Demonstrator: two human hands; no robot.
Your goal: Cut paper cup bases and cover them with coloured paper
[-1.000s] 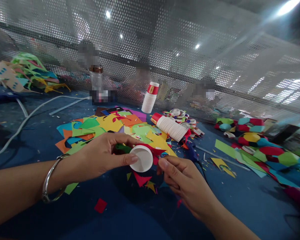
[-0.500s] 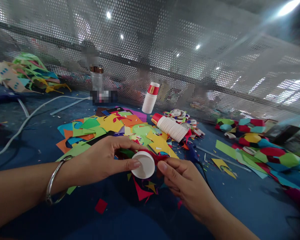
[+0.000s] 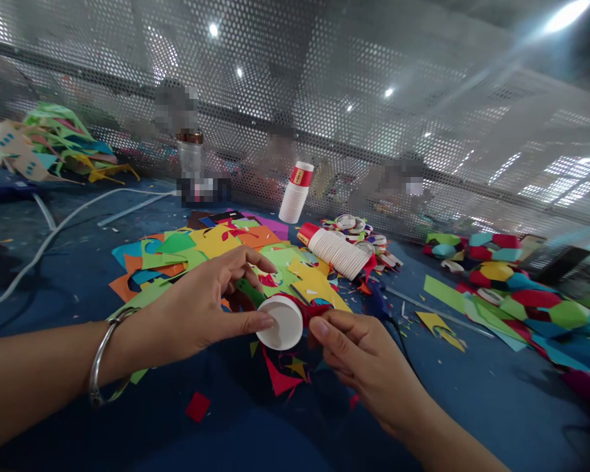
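A white paper cup (image 3: 280, 322) is tilted with its round white end toward me, and red and green paper stands out from its sides. My left hand (image 3: 221, 298) holds the cup from the left, its thumb on the rim and its index finger raised off it. Beside that finger is the green paper piece (image 3: 250, 292), partly hidden. At the cup's right, my right hand (image 3: 349, 344) pinches the red paper piece (image 3: 314, 309) between thumb and fingers. Coloured paper scraps (image 3: 216, 242) lie spread behind the hands.
One stack of paper cups (image 3: 295, 193) stands upright at the back; another stack (image 3: 337, 251) lies on its side. A blue tool with a cord (image 3: 378, 300) lies right of it. Patchwork paper shapes (image 3: 531, 301) sit far right. Perforated metal panel (image 3: 255, 98) rises behind the blue table (image 3: 167, 426).
My left index finger has lifted off the cup's upper edge, uncovering more of the green paper. The cup has shifted slightly left. My right hand stays nearly still, pinching the red paper.
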